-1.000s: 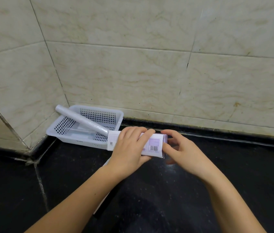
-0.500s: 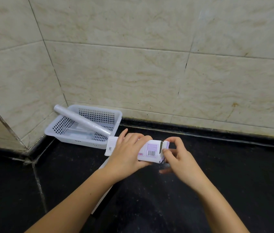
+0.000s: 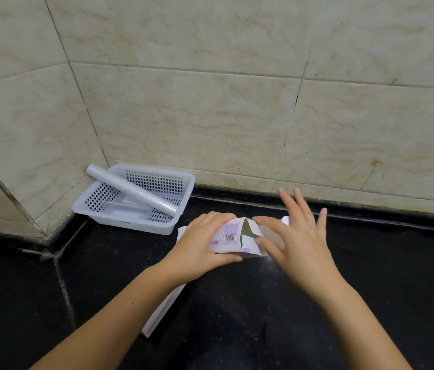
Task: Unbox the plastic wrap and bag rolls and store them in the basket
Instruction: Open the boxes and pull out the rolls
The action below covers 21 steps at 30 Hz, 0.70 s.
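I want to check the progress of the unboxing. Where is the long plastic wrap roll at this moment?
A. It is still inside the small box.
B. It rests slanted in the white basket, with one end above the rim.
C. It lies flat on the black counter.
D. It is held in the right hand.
B: the roll lies slanted in the white basket, its far end sticking up over the rim.

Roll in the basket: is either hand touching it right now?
Apart. The head view shows the roll lying in the basket, while the left hand and right hand work on the box, with bare counter between.
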### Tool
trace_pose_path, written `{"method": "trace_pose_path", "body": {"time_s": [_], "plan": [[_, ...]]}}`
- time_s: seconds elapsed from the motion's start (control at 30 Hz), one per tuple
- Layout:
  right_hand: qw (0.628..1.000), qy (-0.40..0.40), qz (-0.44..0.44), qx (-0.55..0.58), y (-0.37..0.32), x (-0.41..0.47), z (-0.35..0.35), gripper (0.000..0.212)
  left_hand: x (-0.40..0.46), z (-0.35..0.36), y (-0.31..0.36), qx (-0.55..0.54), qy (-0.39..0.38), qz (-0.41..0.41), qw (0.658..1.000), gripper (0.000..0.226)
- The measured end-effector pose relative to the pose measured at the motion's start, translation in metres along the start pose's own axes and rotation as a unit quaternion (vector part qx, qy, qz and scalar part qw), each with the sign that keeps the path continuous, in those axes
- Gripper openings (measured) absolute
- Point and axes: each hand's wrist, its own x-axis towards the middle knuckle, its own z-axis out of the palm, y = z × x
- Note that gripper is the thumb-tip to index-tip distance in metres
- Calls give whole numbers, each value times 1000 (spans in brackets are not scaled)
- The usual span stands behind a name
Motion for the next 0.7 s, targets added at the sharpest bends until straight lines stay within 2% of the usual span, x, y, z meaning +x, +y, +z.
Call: {"method": "trace_pose_path", "body": {"time_s": [0.13,0.2,0.27,0.3,0.37,0.4,0.47,0.57,0.7], "plan": [[978,-6,96,183,0,10,-14,17,2,-2,6,10,-2,29,1000,54],[938,-68,153,305,0,15,-26,16,3,-3,7,40,0,49,998,52],[911,-96,185,356,-2,19,-32,19,2,-4,7,63,4,70,996,51],[920,-80,199,329,-1,19,-31,17,3,-4,7,72,7,79,994,51],[967,31,202,156,-2,14,-24,17,4,-4,5,78,22,82,993,52],[976,101,172,84,-8,10,-23,18,5,-4,4,71,37,72,994,53],[981,171,80,55,-19,2,-22,13,7,-4,4,64,65,54,994,54],[989,147,-17,-5,-29,-9,-20,8,9,0,2,56,81,49,994,53],[995,76,-40,-49,-29,-14,-26,20,10,0,-1,24,115,16,993,53]]}}
